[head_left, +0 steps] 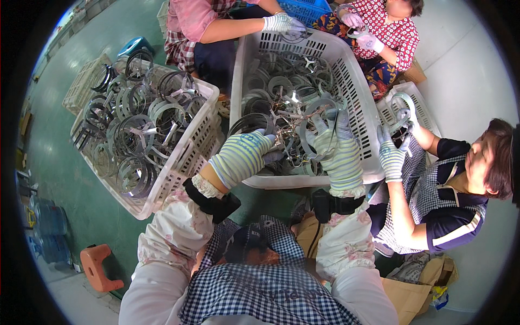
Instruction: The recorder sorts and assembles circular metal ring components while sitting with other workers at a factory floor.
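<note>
My left hand (244, 154), in a striped work glove, is closed at the near left of a white plastic crate (374, 146). Several thin dark metal rings (250, 122) rise from its fingers, which are partly hidden. Inside the crate's near right part, my right hand (337, 146), gloved alike, grips a grey metal ring (306, 135) that stands on edge. Between both hands lie shiny three-armed metal brackets (290, 116) and coppery pieces. More rings (279, 84) fill the far part of the crate.
To the left, a second white crate (187, 154) is heaped with rings and brackets. Co-workers sit around the far side and right, one gloved hand (284, 24) over the far rim, another (391, 154) near the right rim. An orange stool (97, 268) stands lower left.
</note>
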A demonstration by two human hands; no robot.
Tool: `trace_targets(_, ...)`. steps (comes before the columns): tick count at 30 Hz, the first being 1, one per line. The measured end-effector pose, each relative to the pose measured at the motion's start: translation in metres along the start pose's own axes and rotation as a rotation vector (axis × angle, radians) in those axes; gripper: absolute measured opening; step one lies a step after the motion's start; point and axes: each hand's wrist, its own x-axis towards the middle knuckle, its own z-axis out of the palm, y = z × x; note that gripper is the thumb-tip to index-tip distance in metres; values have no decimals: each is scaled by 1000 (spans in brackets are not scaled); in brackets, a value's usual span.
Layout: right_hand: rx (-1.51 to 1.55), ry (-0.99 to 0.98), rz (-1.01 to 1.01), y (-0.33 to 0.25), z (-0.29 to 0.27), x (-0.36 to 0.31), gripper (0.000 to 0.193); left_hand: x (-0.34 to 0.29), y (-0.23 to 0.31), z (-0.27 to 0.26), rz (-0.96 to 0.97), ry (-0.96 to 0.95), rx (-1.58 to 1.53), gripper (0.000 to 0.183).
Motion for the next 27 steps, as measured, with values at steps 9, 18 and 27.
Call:
trace_targets(9, -86, -89, -45, 8, 14, -5, 40, -9, -11, 4, 24, -33, 5, 27)
trace_targets(18, -1045, -354, -7, -10, 15, -11, 27, -15, -11, 11, -33, -49, 40, 26)
trace_targets(27, -1027, -433, 222, -12, 10, -11, 28, -12, -3, 4, -10, -126, 59, 26)
